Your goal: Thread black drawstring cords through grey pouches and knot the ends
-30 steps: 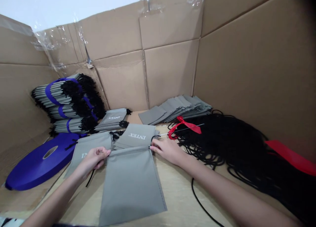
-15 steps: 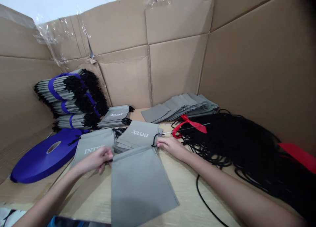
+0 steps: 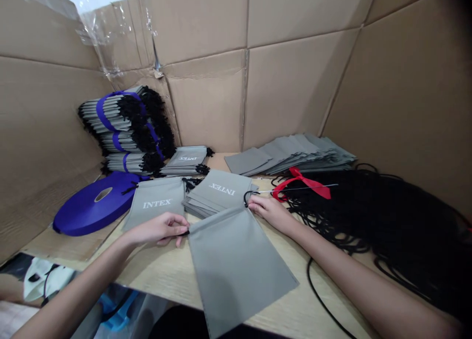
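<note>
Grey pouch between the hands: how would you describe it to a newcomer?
On the wooden table inside the cardboard walls, find the left hand and right hand. The grey drawstring pouch between them hangs over the table's front edge and, unlike its nearest neighbours, shows no white INTEX lettering.

Cardboard sheets [image 3: 206, 48] wall in the wooden table [image 3: 155, 275]; bundled stacks of drawstring bags [image 3: 121, 127] bound with blue ribbon stand at the left, just beside a blue ribbon roll [image 3: 81, 213]; flat gray bags [image 3: 291, 154] lie fanned at the back; a heap of black cord [image 3: 368, 221] tied with red ribbon [image 3: 300, 181] spreads to the right.
</note>
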The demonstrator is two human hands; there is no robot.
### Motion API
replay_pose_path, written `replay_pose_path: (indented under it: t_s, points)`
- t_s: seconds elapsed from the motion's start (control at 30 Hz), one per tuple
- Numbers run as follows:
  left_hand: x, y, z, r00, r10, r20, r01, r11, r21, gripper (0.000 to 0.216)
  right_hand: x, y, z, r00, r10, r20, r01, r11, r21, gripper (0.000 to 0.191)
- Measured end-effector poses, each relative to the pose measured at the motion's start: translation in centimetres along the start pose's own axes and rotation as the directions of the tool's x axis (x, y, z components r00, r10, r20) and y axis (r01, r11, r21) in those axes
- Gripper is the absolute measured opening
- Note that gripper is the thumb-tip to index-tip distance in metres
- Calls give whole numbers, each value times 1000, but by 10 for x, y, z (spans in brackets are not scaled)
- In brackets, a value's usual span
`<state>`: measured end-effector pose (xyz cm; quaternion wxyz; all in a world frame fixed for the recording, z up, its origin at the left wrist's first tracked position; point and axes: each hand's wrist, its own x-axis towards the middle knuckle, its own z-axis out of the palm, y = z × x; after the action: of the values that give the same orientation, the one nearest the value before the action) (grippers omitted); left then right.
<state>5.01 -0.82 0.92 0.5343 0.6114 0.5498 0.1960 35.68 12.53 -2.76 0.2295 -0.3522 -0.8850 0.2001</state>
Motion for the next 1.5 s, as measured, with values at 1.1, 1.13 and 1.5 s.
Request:
replay_pose_path:
  t_s: [1.1,1.13,1.5]
  points:
    - [24,-11,4,951,282,-126,-258,950,178,38,-5,14,-33,995,-32,91,30,999,19,13]
    - [23,-13,3,956,264,-126,-241,956,167,40,-6,15,-34,997,-29,78,29,1000,11,13]
    - [2,-32,-11,977,165,-137,-164,986,16,45,-4,19,-37,996,-40,74,39,999,24,12]
